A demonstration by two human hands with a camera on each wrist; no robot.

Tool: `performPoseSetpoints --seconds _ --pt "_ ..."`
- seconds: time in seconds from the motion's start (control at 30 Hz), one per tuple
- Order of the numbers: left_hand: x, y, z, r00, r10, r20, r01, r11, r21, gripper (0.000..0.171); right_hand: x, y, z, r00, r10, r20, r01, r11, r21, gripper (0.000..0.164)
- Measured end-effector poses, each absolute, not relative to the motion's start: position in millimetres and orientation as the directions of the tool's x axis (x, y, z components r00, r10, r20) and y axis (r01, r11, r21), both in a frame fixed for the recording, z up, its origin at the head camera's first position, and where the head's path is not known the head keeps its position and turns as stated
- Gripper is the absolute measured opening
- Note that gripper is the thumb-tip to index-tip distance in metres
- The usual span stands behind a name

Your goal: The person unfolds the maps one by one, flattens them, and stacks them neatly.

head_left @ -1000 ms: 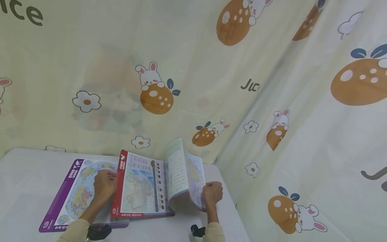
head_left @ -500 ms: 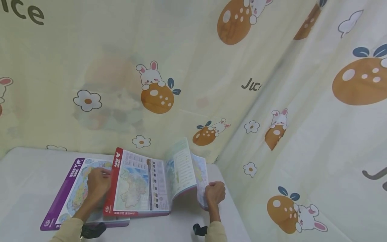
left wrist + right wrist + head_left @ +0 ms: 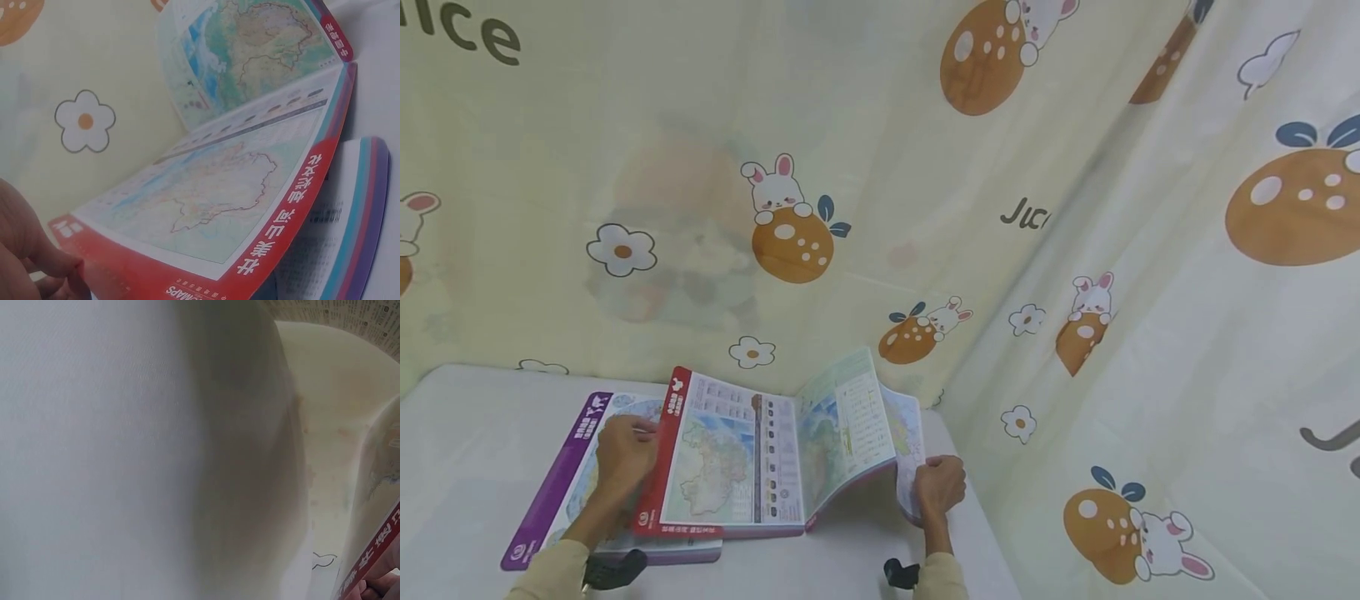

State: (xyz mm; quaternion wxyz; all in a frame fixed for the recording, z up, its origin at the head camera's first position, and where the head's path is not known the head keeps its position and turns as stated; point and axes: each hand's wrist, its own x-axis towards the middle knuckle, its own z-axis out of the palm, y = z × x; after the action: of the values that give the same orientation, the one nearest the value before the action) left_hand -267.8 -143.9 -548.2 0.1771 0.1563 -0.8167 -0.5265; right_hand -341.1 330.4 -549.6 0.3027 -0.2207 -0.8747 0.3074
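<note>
A red-bordered folding map stands partly unfolded between my hands, its panels bending in a zigzag. My left hand pinches its red left edge, as the left wrist view also shows, with thumb and fingers on the border. My right hand grips the far right panel at its edge. In the right wrist view, only fingertips show at the lower right corner, beside a red printed strip. A purple-bordered map lies flat on the table, partly covered by the red one and my left arm.
The white table carries both maps. Behind it hangs a pale curtain printed with rabbits and flowers, and it continues down the right side. Dark wrist bands sit at both cuffs.
My left hand has moved left with the red map's edge, while my right hand has shifted slightly right. The map is spread wider, and its raised middle panels have opened out.
</note>
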Motion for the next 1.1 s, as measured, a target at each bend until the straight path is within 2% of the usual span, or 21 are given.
performPoseSetpoints --seconds 0.3,0.73,1.1 --pt "-269 -162 -558 -0.868 -0.465 0.173 -0.041 0.415 0.909 0.021 -344 338 -557 -0.687 0.594 0.418 0.213 0.715 -0.666 0.020" --pt "-265 -183 -558 -0.879 -0.463 0.112 -0.110 0.426 0.898 0.027 -347 350 -564 -0.691 0.600 0.404 0.226 0.709 -0.668 0.017" --pt "-265 -195 -562 -0.861 -0.505 0.063 -0.179 0.418 0.891 0.031 -350 360 -570 -0.702 0.590 0.398 0.257 0.732 -0.632 0.016"
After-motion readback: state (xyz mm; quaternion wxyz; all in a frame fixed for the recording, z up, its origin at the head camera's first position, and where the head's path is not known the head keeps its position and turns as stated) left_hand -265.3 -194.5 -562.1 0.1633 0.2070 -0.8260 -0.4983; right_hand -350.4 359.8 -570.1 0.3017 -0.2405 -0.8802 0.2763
